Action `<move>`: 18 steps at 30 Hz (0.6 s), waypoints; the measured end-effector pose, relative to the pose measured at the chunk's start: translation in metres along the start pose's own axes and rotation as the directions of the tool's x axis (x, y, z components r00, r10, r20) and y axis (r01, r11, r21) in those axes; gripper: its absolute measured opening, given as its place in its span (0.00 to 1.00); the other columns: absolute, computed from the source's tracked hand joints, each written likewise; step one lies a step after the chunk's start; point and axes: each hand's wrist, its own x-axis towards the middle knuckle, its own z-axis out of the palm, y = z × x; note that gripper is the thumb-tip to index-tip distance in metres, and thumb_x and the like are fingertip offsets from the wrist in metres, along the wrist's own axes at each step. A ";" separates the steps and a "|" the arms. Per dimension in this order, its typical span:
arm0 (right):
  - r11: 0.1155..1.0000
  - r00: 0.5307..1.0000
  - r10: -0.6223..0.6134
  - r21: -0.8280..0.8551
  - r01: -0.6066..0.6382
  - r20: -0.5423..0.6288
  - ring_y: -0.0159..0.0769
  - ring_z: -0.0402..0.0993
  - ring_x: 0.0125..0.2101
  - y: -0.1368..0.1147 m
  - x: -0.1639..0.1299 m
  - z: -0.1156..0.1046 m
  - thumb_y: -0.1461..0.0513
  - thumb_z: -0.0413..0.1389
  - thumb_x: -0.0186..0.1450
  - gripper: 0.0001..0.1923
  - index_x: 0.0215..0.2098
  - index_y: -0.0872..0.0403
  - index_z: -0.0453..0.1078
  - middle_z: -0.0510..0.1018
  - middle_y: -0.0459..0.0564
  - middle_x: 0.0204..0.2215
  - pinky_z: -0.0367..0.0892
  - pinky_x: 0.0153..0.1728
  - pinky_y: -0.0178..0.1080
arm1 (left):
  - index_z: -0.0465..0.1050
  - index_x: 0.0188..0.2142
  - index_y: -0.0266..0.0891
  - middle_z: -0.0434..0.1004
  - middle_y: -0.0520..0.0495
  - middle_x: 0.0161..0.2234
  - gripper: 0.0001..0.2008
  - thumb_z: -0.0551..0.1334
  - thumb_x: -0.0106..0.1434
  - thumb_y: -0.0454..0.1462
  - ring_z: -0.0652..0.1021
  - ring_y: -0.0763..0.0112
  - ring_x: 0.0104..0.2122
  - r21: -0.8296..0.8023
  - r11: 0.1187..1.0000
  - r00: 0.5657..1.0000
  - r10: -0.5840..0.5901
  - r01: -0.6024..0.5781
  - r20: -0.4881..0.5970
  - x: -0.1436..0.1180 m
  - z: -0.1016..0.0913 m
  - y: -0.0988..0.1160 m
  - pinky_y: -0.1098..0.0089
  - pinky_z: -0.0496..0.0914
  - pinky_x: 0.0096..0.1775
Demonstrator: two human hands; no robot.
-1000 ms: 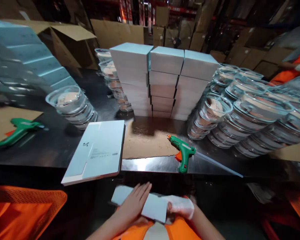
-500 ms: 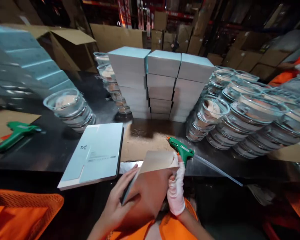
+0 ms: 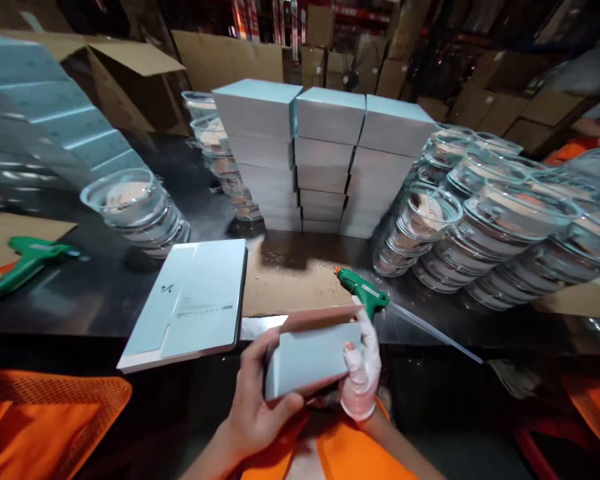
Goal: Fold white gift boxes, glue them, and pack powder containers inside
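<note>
White carton (image 3: 314, 359) | clamped at opposite ends by fingers of left hand (image 3: 255, 393) and gloved right hand (image 3: 364, 373) | corners should be kept square, pressure light.

It looks dim around us | brown boxes (image 3: 320, 27) piled far back | red shelf bars (image 3: 367, 14) behind | dark, shiny table (image 3: 105, 297) | orange chair (image 3: 113, 393) on our left
</note>
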 end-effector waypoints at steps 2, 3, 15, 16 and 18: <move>0.996 0.997 0.016 0.087 -0.010 -0.074 0.48 0.77 0.58 -0.004 0.004 0.002 0.53 0.66 0.62 0.31 0.62 0.45 0.67 0.73 0.54 0.66 0.76 0.54 0.48 | 0.66 0.65 0.49 0.74 0.34 0.63 0.32 0.72 0.65 0.43 0.81 0.49 0.58 -0.002 0.988 0.985 0.156 -0.157 0.079 0.012 -0.001 0.012 0.55 0.79 0.54; 0.996 0.995 0.027 0.086 -0.019 -0.094 0.47 0.79 0.55 -0.005 0.007 0.000 0.54 0.67 0.61 0.32 0.62 0.43 0.66 0.74 0.53 0.64 0.78 0.51 0.47 | 0.68 0.63 0.50 0.73 0.36 0.65 0.29 0.72 0.64 0.39 0.82 0.52 0.57 0.006 0.978 0.968 0.206 -0.209 0.144 0.016 -0.004 0.016 0.58 0.80 0.52; 0.263 0.887 0.409 -0.903 -0.340 -0.215 0.59 0.81 0.50 -0.031 0.109 -0.081 0.44 0.62 0.61 0.19 0.34 0.51 0.76 0.85 0.61 0.40 0.70 0.53 0.54 | 0.81 0.44 0.44 0.78 0.45 0.58 0.10 0.74 0.63 0.35 0.83 0.60 0.53 0.077 0.995 0.957 -0.031 0.056 -0.290 -0.028 -0.017 -0.038 0.71 0.84 0.39; 0.247 0.867 0.454 -0.905 -0.346 -0.207 0.59 0.81 0.49 -0.028 0.115 -0.077 0.47 0.65 0.58 0.17 0.31 0.51 0.74 0.85 0.60 0.38 0.70 0.52 0.52 | 0.80 0.44 0.44 0.78 0.45 0.57 0.10 0.74 0.63 0.36 0.83 0.60 0.53 0.067 0.997 0.958 -0.026 0.048 -0.286 -0.025 -0.015 -0.039 0.71 0.84 0.39; 0.301 0.860 0.472 -0.882 -0.363 -0.193 0.56 0.82 0.46 -0.019 0.121 -0.069 0.53 0.68 0.53 0.14 0.26 0.51 0.71 0.83 0.59 0.32 0.71 0.47 0.47 | 0.80 0.45 0.44 0.79 0.45 0.53 0.10 0.74 0.64 0.38 0.83 0.60 0.53 0.074 0.996 0.953 -0.023 0.048 -0.303 -0.020 -0.014 -0.039 0.71 0.83 0.40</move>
